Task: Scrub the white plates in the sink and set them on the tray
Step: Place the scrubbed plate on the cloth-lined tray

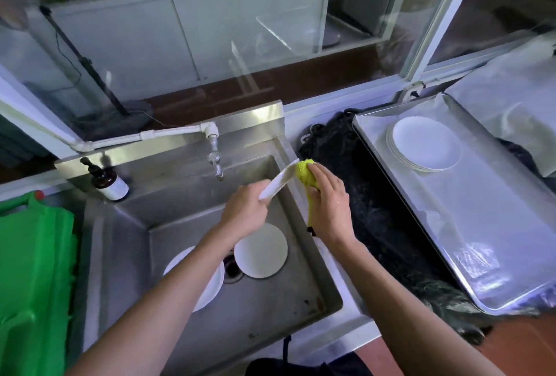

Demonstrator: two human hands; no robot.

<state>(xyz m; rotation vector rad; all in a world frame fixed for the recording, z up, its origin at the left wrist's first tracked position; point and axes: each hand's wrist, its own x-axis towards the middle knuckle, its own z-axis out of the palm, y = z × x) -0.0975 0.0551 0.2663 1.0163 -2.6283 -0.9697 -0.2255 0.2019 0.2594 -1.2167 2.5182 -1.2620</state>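
My left hand (245, 210) grips a white plate (279, 180) by its lower edge and holds it nearly edge-on above the steel sink (126, 243). My right hand (329, 199) holds a yellow-green scrubbing cloth (307, 175) and presses it against the plate's right face. Two more white plates lie on the sink floor: one (261, 251) right of the drain, one (210, 285) partly hidden under my left forearm. A stack of white plates (425, 144) sits at the far end of the metal tray (481, 225) on the right.
A tap (215, 162) juts over the sink's back. A brown soap bottle (108, 181) stands at the back left corner. A green plastic bag (33, 270) lies on the left. Dark netting (376, 201) covers the counter between sink and tray.
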